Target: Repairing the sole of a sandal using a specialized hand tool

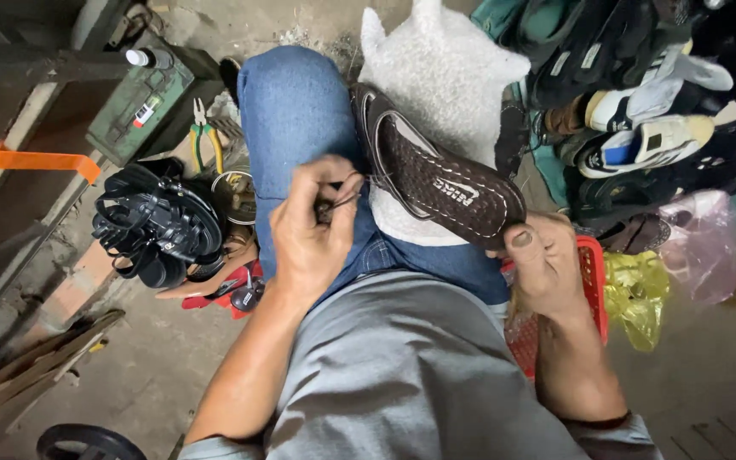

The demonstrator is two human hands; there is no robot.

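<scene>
i have the dark brown woven sandal [436, 175] lying across my knee, on the jeans [300, 111] and a white cloth [445, 60], sole side down and toe toward my right. my right hand [543, 264] grips its toe end, thumb pressed on the rim, fingers curled under. my left hand [313, 226] is closed tight around a small tool and a dark thread [353, 189] that runs to the sandal's edge near the middle of its left side. judging by this, the stitching along the rim is under way: pale stitches show all along the far edge, while the near side where the thread enters looks unfinished; how much is left i cannot tell. beside my left leg sit a heap of black sandals [159, 226], yellow-handled pliers [206, 136] and a green metal box [142, 106]. a pile of shoes [641, 128] lies to my right.
</scene>
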